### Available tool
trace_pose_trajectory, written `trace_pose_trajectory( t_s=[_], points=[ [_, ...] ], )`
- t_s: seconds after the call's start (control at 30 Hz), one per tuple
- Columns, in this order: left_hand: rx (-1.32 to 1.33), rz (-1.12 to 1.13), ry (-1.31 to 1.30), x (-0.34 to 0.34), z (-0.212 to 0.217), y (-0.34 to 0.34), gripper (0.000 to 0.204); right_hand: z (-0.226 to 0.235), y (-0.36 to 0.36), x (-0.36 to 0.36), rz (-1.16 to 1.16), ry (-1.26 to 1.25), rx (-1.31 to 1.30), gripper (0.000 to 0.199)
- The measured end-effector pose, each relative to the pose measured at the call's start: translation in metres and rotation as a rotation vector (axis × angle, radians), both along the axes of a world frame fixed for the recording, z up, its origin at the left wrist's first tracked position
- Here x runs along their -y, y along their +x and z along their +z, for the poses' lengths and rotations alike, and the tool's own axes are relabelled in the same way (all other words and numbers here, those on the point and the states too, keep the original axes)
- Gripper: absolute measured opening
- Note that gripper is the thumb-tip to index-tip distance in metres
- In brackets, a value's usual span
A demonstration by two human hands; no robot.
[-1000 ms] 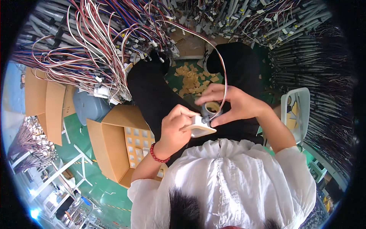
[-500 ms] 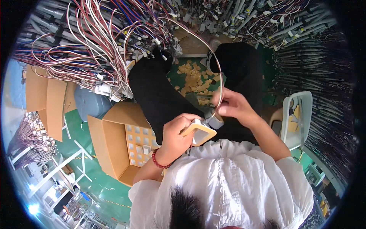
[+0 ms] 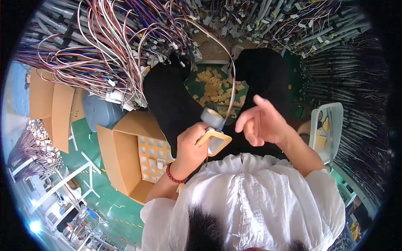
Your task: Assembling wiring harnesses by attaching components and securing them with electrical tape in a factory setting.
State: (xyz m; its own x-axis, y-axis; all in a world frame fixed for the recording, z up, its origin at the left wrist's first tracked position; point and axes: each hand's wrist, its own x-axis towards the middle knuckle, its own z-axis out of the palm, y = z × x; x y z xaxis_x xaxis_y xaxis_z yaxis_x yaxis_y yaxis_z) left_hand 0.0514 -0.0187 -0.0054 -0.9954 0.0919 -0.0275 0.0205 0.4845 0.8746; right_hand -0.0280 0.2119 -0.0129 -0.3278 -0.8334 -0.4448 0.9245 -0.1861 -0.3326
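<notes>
We see the box (image 3: 121,163) open beside our left leg (image 3: 165,98), probably to leave its white squares (image 3: 148,152) within reach. Our left hand (image 3: 191,142) grips the frame (image 3: 222,135) by its left side, perhaps so the yellow rim's other side is clear; the roll (image 3: 212,118) sits just beyond the fingers, near the cable's (image 3: 234,79) lower end. Our right hand (image 3: 264,123) is empty, its fingers loosely parted (one points forward).

Our left fingers hide their own hold; we can't tell whether the roll hangs or rests there, nor where the cable ends.
</notes>
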Motion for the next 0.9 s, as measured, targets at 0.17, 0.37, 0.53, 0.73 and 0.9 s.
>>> trace_pose_trajectory(
  t_s=[0.17,0.37,0.53,0.73,0.9],
  points=[
    [0.389,0.011,0.519,-0.005,-0.002,0.001,0.024,-0.021,-0.003,0.013,-0.171,0.191,-0.565,0.043],
    [0.519,-0.066,0.721,0.001,-0.001,0.001,0.031,-0.008,-0.028,0.021,0.257,0.038,-0.803,0.05],
    [0.342,0.011,0.507,0.0,0.006,0.0,0.024,0.001,-0.013,0.007,0.198,0.168,-0.424,0.04],
    [-0.023,-0.055,0.026,-0.01,0.004,-0.002,0.025,0.007,-0.002,0.001,-0.145,0.066,-0.148,0.078],
    [0.531,-0.063,0.625,-0.009,0.006,-0.007,0.026,-0.027,-0.006,0.01,-0.067,0.071,-0.491,0.078]
  ],
)
